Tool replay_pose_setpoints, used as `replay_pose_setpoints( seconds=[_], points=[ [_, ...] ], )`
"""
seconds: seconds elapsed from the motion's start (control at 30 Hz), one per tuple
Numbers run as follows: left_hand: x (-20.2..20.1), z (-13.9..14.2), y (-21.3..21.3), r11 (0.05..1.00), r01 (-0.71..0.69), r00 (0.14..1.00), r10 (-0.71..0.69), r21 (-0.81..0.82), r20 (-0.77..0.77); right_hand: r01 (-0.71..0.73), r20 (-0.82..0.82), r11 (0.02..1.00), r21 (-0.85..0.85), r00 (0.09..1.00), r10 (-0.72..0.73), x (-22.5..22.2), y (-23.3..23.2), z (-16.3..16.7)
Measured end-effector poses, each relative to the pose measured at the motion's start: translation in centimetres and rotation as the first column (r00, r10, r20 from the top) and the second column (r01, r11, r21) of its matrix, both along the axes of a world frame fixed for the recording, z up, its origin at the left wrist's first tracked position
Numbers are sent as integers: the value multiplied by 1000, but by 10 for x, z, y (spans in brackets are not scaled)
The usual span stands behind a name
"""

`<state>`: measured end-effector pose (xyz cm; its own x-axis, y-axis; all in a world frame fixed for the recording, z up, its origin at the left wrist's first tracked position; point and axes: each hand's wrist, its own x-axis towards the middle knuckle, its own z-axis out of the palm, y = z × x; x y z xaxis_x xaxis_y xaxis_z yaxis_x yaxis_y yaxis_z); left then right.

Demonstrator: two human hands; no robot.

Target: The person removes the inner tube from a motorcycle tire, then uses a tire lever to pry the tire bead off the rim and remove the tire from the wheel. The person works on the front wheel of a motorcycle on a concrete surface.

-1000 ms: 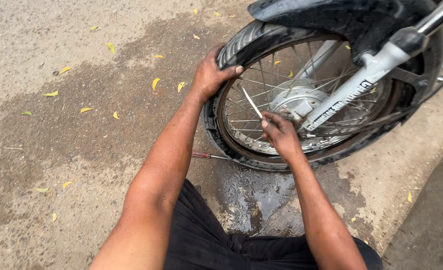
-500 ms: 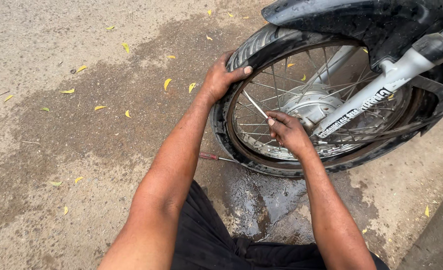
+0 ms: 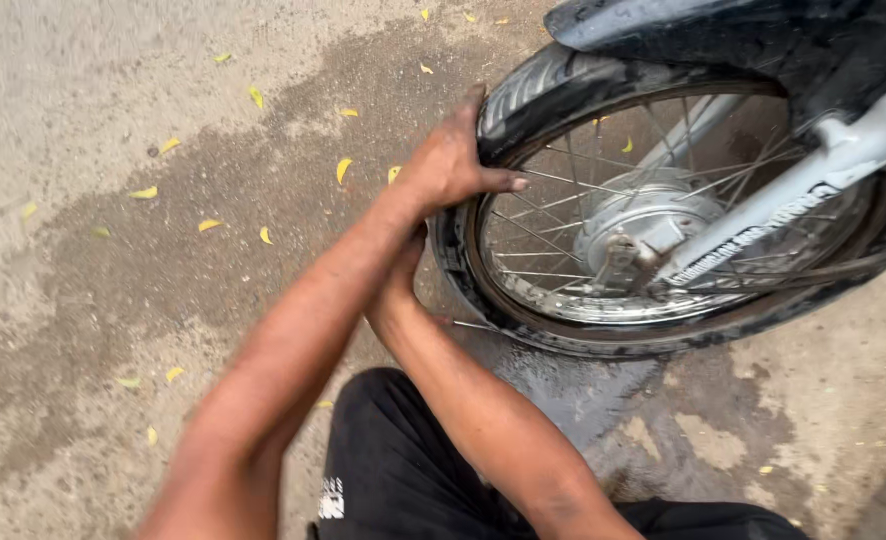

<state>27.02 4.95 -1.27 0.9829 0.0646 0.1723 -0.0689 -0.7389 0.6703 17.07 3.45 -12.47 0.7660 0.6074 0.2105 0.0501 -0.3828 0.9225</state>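
Your left hand (image 3: 453, 165) is clamped on the black tyre (image 3: 508, 85) of the motorcycle's spoked front wheel (image 3: 653, 225), palm against the tread at the wheel's near left edge, thumb reaching in across the rim toward the spokes. Your right forearm crosses beneath the left one, and your right hand (image 3: 410, 262) is tucked behind the left wrist, close against the tyre's lower left side; most of it is hidden, so you cannot tell whether it is clenched or released, or on what. The wheel stands upright on the concrete ground (image 3: 113, 260), its silver hub (image 3: 643, 225) in the middle, a pale fork leg (image 3: 793, 200) slanting down to it, and a dark mudguard (image 3: 723, 30) curving over the top. A wet patch (image 3: 573, 385) darkens the ground just below the tyre. Small yellow leaves (image 3: 343, 168) lie scattered over the concrete to the left. Your black trousers (image 3: 393, 460) fill the bottom of the view.
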Motion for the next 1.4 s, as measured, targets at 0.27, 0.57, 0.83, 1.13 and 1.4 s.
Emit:
replay_pose_setpoints(
  seconds=[0.27,0.57,0.83,1.13,1.4],
  points=[
    [6,-34,6,996,34,970,-11,-88,245,914,-131,-405,-35,398,908,-11,-89,-70],
    [-1,-30,-1,990,22,986,2,-141,169,952,-662,68,298,155,733,27,-280,-74],
    [5,-38,5,993,64,969,-37,-101,243,980,-531,131,-149,-191,826,85,-265,-39],
    [10,-55,9,995,33,976,-10,-99,219,506,-77,-592,-628,716,694,-56,-60,-31],
    [-10,-74,-4,981,-27,939,91,-194,332,554,75,-543,-632,740,668,-53,-25,-102]
  ],
)
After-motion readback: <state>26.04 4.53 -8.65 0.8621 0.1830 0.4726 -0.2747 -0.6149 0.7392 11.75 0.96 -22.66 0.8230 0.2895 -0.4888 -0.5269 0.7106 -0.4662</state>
